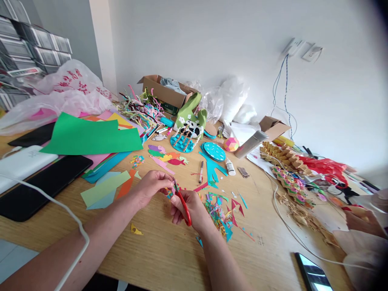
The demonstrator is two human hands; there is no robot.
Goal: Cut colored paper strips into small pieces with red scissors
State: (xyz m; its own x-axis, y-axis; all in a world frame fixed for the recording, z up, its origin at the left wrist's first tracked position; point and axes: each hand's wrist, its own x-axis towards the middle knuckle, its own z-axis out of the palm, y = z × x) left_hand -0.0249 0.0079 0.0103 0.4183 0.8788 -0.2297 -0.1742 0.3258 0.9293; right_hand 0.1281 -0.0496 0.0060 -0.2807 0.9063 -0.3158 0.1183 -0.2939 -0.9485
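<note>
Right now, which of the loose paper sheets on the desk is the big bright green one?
The green sheet on top of the coloured stack at the left, beyond the left hand. The nearer sheet is smaller and pale green.

Bare surface [163, 254] lies open near the edge; paper scraps [220, 212], green sheets [91, 137] and a cable [291, 226] crowd the rest.

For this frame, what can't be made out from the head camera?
- The small paper piece at the left hand: fingers cover most of it; shape unclear.
- Red scissors in the right hand: blades too small to tell whether open or closed.
- Phone: cut off by the bottom edge.
- Another person's hand: cut off at the right edge, blurred.
- Cardboard box: contents mostly hidden by its walls.
</note>
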